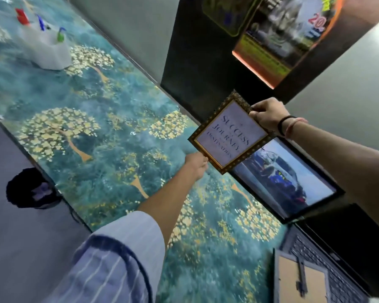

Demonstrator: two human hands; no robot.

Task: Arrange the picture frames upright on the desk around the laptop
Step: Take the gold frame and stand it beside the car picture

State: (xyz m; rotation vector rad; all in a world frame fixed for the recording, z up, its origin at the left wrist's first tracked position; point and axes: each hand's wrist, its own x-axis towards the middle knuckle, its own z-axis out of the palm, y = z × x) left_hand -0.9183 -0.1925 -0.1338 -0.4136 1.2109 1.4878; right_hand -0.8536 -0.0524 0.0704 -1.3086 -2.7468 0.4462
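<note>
Two bare hands and forearms reach out from the bottom of the view. The left hand (196, 166) comes from a loose shirt sleeve (118, 254) in pale blue-grey cloth with thin white stripes running lengthwise; its wide cuff is pushed up the forearm. The right hand (268, 117) has no sleeve in sight. Its wrist carries a thin black band (285, 124) and, just beside it, pinkish-red thread (294, 125) wound several times around.

Laptop (328, 267) keyboard cut by edge
</note>
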